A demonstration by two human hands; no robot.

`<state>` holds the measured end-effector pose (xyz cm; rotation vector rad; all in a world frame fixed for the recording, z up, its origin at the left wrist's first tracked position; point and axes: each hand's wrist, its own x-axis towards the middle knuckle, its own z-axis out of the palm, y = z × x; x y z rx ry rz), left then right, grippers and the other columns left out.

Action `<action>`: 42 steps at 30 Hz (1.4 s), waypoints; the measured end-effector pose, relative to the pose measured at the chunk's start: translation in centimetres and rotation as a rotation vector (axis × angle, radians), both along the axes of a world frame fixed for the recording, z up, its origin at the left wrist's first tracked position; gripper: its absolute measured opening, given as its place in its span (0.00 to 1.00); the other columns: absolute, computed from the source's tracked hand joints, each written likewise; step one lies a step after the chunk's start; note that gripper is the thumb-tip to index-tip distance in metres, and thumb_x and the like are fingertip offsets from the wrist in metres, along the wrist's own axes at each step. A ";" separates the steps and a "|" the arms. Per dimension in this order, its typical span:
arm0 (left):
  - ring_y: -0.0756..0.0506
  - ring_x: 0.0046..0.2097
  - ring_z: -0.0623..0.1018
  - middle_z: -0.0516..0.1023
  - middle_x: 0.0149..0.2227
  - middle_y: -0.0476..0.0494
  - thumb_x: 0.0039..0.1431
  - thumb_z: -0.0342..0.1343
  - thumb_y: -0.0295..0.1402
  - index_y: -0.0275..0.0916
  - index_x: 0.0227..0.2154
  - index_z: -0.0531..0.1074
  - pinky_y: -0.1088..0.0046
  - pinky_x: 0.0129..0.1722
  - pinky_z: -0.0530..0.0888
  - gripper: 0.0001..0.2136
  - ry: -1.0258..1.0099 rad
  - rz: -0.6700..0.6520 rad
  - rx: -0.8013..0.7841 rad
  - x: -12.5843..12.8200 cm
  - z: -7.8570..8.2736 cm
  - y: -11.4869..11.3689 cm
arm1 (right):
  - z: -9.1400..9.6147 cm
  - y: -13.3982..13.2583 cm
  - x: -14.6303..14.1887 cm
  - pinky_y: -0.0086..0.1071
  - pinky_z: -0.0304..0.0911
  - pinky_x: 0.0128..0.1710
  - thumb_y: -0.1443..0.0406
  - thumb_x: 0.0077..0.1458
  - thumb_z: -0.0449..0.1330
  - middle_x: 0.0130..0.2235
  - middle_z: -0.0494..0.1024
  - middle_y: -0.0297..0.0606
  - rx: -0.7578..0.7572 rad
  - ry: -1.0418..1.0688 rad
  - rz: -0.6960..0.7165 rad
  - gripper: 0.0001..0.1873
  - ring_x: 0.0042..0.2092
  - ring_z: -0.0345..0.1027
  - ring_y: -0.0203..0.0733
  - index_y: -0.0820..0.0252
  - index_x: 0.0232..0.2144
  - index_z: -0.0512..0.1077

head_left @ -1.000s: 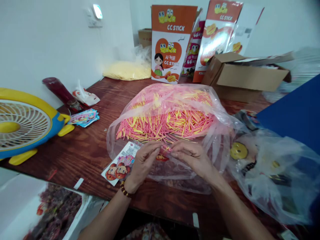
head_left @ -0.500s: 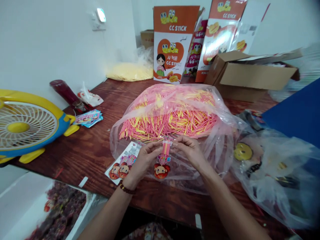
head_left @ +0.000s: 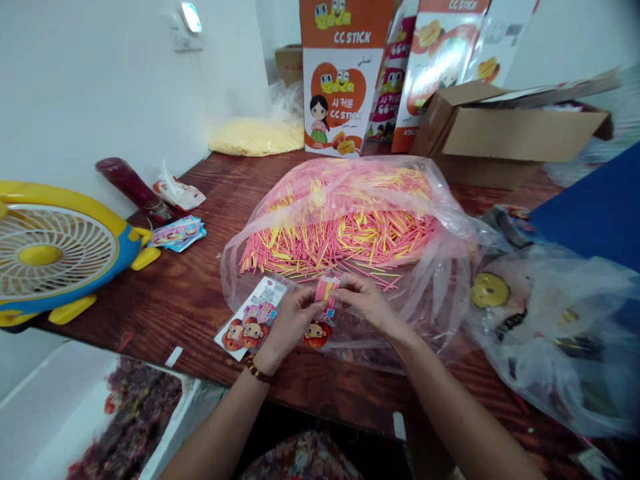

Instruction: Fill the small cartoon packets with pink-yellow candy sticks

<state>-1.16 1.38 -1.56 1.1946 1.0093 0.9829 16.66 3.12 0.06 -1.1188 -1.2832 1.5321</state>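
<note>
Both my hands pinch one small clear packet (head_left: 323, 313) printed with a cartoon face, with pink and yellow sticks inside it. My left hand (head_left: 287, 323) grips its left edge and my right hand (head_left: 365, 301) holds its top right. The packet hangs just above the near edge of a big clear plastic bag (head_left: 350, 220) full of loose pink and yellow sticks. More of the same flat packets (head_left: 250, 327) lie on the wooden table (head_left: 200, 280) just left of my left hand.
A yellow and blue fan (head_left: 55, 250) stands at the left edge. CC Stick cartons (head_left: 340, 73) and an open cardboard box (head_left: 505, 127) line the back. A crumpled plastic bag (head_left: 550, 333) lies at right. A white bin of filled packets (head_left: 120, 420) sits below the table.
The packet went from bunched between my fingers to hanging upright with sticks in it. My hands have shifted slightly left and closer together at its top.
</note>
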 end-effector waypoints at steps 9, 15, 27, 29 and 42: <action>0.48 0.32 0.76 0.82 0.32 0.46 0.42 0.70 0.33 0.35 0.33 0.80 0.73 0.35 0.70 0.13 -0.122 0.026 -0.187 0.1 -0.3 -0.2 | -0.5 0.0 -0.4 0.30 0.60 0.31 0.58 0.44 0.68 0.25 0.73 0.30 0.082 -0.040 -0.029 0.12 0.28 0.63 0.34 0.60 0.24 0.72; 0.50 0.30 0.73 0.80 0.31 0.48 0.43 0.69 0.33 0.35 0.32 0.80 0.75 0.31 0.68 0.11 -0.090 0.023 -0.207 -0.4 -0.5 -0.2 | 0.1 0.7 0.3 0.29 0.60 0.28 0.55 0.47 0.66 0.25 0.72 0.30 0.036 -0.048 -0.051 0.13 0.27 0.63 0.33 0.59 0.27 0.73; 0.51 0.27 0.72 0.78 0.27 0.49 0.41 0.70 0.35 0.35 0.31 0.79 0.75 0.30 0.68 0.13 -0.088 0.028 -0.262 -0.6 -0.3 -0.5 | -1.4 0.5 -0.9 0.29 0.55 0.28 0.53 0.48 0.66 0.22 0.69 0.28 0.112 -0.137 -0.013 0.18 0.26 0.59 0.33 0.60 0.21 0.70; 0.51 0.27 0.72 0.78 0.26 0.49 0.41 0.70 0.36 0.35 0.31 0.79 0.75 0.30 0.68 0.13 -0.074 0.029 -0.264 -0.8 -0.5 -0.6 | -1.1 0.5 -0.7 0.29 0.56 0.29 0.53 0.48 0.66 0.22 0.70 0.28 0.126 -0.165 0.034 0.17 0.27 0.59 0.34 0.60 0.20 0.71; 0.50 0.29 0.72 0.79 0.29 0.49 0.45 0.69 0.37 0.35 0.33 0.80 0.74 0.31 0.68 0.14 -0.023 -0.045 -0.196 -1.3 -1.1 -0.8 | 3.6 2.4 1.9 0.31 0.56 0.33 0.60 0.57 0.61 0.27 0.71 0.33 0.530 -0.521 0.107 0.12 0.31 0.63 0.36 0.58 0.24 0.75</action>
